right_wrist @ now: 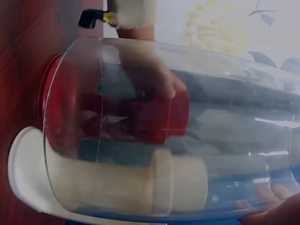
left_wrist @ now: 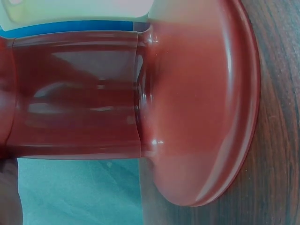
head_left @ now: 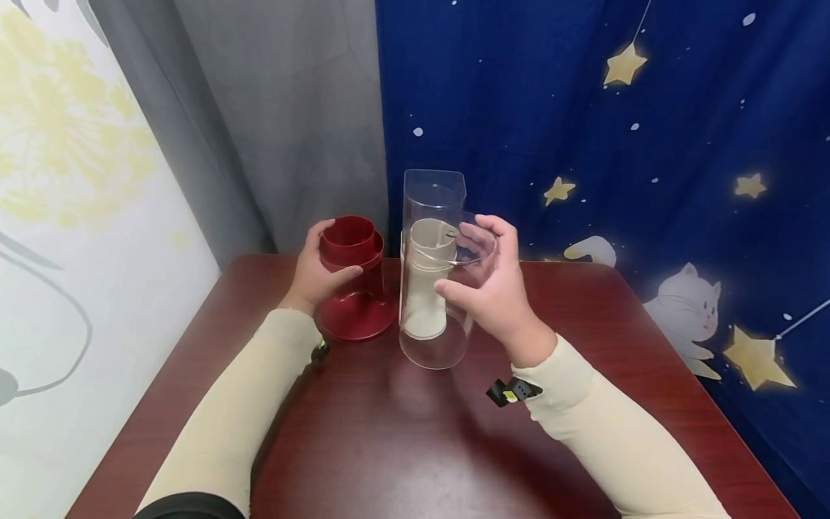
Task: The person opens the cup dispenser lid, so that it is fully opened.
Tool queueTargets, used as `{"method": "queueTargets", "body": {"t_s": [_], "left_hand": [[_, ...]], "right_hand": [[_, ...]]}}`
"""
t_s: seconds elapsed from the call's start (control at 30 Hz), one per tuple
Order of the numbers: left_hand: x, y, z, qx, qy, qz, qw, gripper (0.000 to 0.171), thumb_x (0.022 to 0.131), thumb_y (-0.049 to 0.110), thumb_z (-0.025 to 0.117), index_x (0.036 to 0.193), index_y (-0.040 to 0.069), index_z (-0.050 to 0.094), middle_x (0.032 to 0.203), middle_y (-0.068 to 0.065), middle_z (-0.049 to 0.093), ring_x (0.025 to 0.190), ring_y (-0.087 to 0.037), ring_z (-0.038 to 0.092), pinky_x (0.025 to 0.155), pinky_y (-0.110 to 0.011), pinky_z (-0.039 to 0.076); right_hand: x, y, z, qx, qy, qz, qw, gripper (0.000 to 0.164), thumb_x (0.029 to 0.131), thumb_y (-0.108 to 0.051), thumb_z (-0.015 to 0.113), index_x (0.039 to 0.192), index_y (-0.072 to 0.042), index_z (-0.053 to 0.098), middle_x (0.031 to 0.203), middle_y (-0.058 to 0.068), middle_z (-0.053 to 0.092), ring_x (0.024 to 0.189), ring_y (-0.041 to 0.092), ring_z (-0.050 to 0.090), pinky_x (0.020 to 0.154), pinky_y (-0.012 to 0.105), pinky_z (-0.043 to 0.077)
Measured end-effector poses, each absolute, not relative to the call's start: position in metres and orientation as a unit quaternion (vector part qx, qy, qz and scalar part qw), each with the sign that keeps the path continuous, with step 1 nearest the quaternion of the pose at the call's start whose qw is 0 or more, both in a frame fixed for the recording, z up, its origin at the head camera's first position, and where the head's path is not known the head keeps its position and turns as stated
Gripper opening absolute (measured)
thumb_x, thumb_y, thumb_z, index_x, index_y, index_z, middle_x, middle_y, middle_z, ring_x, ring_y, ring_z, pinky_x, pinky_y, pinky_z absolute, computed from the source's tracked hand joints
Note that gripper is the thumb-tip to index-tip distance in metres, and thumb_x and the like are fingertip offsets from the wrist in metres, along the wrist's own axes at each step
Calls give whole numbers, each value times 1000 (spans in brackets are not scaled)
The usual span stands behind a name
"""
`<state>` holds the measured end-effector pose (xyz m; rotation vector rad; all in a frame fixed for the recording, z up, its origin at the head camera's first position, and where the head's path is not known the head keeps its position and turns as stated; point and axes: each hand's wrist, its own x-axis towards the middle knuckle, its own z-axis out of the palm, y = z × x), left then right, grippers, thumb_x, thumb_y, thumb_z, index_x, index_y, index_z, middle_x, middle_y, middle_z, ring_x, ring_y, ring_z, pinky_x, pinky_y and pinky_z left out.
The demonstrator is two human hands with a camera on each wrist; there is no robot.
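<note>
My left hand (head_left: 315,272) holds the upper collar of a glossy red plastic stand (head_left: 355,318), thumb in front, fingers behind. The stand's wide round base rests on the table; its smooth column (left_wrist: 79,98) fills the left wrist view. My right hand (head_left: 501,292) grips a large clear plastic tube (head_left: 459,339) at its right side, fingers seen partly through it. The tube is upright, with a raised back at its top. Through its wall shows a cream stand (head_left: 426,299), with a round base (right_wrist: 27,176) at the table; I cannot tell whether they touch.
The dark red-brown wooden table (head_left: 369,432) ends just behind the stands. A grey curtain (head_left: 285,115) and a blue star-patterned curtain (head_left: 506,101) hang beyond its back edge. A white patterned surface (head_left: 78,252) borders the left side.
</note>
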<state>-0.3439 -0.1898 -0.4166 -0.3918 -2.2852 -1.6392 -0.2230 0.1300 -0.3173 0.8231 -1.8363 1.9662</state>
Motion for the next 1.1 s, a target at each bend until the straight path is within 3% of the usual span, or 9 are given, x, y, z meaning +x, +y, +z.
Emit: {"method": "queueTargets", "body": {"t_s": [0.1, 0.2, 0.47, 0.77, 0.9, 1.1], "left_hand": [[-339, -189, -414, -127, -797, -573, 143, 101, 80, 19, 92, 160, 31, 32, 158, -4, 46, 142, -27, 47, 107, -57, 54], [-332, -187, -407, -126, -795, -576, 143, 99, 81, 18, 90, 160, 29, 32, 158, -6, 45, 142, -28, 47, 107, -58, 53], [-317, -184, -391, -133, -794, -577, 140, 99, 82, 16, 89, 161, 22, 31, 158, -11, 44, 144, -31, 45, 107, -59, 53], [-313, -181, -387, -137, -796, -574, 136, 97, 82, 17, 89, 160, 18, 31, 158, -12, 45, 142, -31, 46, 106, -58, 54], [-320, -181, -393, -134, -794, -577, 135, 98, 82, 16, 89, 160, 20, 31, 159, -11, 44, 143, -31, 45, 107, -59, 53], [-340, -187, -414, -131, -793, -577, 145, 102, 80, 22, 92, 160, 33, 31, 159, -2, 44, 143, -26, 44, 105, -58, 55]], "right_hand": [[-224, 143, -325, 271, -646, 691, 175, 97, 72, 11, 86, 148, -10, 30, 153, 30, 42, 138, 31, 49, 96, 33, 61], [-229, 154, -333, 253, -654, 686, 192, 97, 70, 22, 79, 147, -10, 30, 152, 24, 44, 139, 34, 47, 93, 30, 62], [-259, 178, -355, 209, -640, 701, 236, 96, 70, 24, 79, 145, -10, 30, 143, 9, 44, 131, 25, 46, 87, 28, 63], [-289, 198, -380, 147, -662, 682, 273, 95, 74, 18, 83, 147, -3, 25, 149, 17, 38, 138, 25, 42, 89, 23, 61], [-297, 205, -387, 93, -698, 653, 278, 96, 77, 7, 87, 150, -4, 25, 154, 18, 39, 144, 24, 42, 102, 24, 55], [-293, 199, -379, 55, -728, 622, 283, 95, 77, 1, 88, 150, -1, 28, 155, 24, 42, 147, 32, 43, 123, 42, 39]]}}
